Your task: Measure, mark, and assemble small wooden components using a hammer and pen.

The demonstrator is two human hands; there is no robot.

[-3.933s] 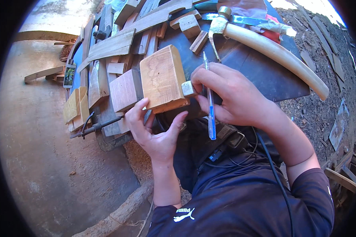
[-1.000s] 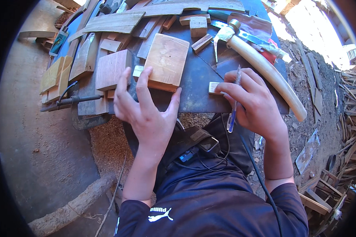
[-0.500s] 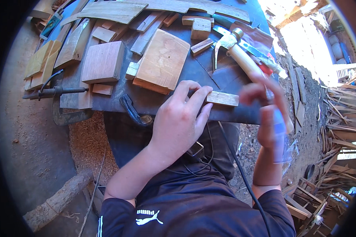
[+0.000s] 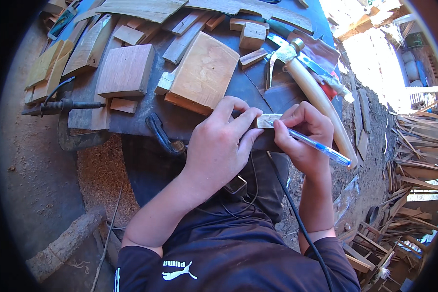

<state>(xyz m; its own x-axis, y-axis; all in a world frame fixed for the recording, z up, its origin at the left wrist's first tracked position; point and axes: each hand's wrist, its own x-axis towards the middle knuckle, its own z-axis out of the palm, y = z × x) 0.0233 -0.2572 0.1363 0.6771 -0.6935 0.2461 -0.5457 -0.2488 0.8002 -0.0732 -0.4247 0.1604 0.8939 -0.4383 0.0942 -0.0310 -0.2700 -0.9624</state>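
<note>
A small wooden block (image 4: 267, 120) lies at the near edge of the blue-topped table. My left hand (image 4: 220, 138) grips its left end between thumb and fingers. In my right hand (image 4: 306, 136) is a pen (image 4: 321, 148) with a clear and blue barrel, pinched in a writing hold. Its tip points at the block's face; whether it touches I cannot tell. Just beyond my right hand lies a claw hammer (image 4: 319, 95) with a pale wooden handle. A thick square wooden block (image 4: 204, 73) sits beyond my left hand.
A pinkish wood block (image 4: 125, 70) and several offcuts crowd the table's far and left parts. A C-clamp (image 4: 65, 109) is fixed at the left edge. Near the front edge lies a dark curved metal tool (image 4: 161, 134). Scrap wood (image 4: 418, 180) is heaped on the right.
My right hand has come left and inward with the pen, from beside the hammer handle to the small block. My left hand keeps its hold on the block.
</note>
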